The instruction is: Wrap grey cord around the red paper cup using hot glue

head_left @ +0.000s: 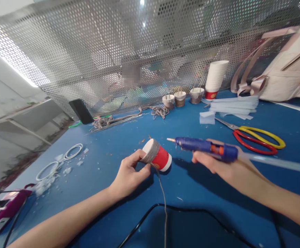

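Observation:
My left hand [133, 174] grips a paper cup [162, 158] by its rim, thumb and fingers closed on it. The cup lies tilted, its mouth toward the upper left. Grey cord [151, 151] is wound around the part near the rim; the rest is red with a white base. A loose tail of cord [164, 203] runs down toward me. In my right hand [224, 165] is a blue hot glue gun [204, 144], fingers wrapped around it. Its nozzle points left, just right of the cup and apart from it. A clear glue stick [276, 161] sticks out behind.
Scissors [255, 137], white strips [235, 105], stacked cups [216, 77] and several cord-wrapped cups [180, 99] stand toward the back. Cord bundles [160, 111] and a phone [81, 111] lie near the perforated screen [100, 62]. A black cable [186, 208] crosses the front; a purple power strip [7, 210] sits left.

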Demonstrator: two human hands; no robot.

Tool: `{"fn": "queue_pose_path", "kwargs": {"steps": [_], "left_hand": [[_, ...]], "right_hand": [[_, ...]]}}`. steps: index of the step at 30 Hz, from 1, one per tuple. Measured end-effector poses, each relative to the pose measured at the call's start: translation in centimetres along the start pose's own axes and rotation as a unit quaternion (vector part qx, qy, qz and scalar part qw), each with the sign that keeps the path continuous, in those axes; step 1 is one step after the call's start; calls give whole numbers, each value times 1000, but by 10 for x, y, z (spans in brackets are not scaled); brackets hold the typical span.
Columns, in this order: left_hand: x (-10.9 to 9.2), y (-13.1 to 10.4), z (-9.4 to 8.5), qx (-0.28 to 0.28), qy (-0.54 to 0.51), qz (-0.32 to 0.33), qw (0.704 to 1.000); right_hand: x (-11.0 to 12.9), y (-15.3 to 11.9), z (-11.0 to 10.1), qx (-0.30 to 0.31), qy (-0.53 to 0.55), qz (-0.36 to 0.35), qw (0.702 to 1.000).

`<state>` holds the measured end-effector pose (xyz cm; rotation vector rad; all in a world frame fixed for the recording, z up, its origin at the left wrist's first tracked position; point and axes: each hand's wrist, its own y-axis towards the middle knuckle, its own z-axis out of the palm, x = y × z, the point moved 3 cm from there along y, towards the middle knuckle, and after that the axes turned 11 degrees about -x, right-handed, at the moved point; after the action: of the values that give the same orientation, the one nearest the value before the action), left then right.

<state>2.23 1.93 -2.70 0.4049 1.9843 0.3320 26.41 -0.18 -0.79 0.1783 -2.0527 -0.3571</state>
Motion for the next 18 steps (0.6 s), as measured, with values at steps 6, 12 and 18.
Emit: {"fn": "queue_pose_path", "kwargs": {"steps": [6, 12, 18], "left_hand": [[-2, -2, 1, 10, 36, 34, 999], [-2, -4, -1, 16, 66, 56, 996], [-7, -2, 0, 2, 71, 52, 996]], "right_hand": [[-39, 59, 17, -50, -13, 50, 997], [-59, 75, 33, -29, -120, 38, 992], [-63, 54, 13, -26, -144, 27, 989]]}}
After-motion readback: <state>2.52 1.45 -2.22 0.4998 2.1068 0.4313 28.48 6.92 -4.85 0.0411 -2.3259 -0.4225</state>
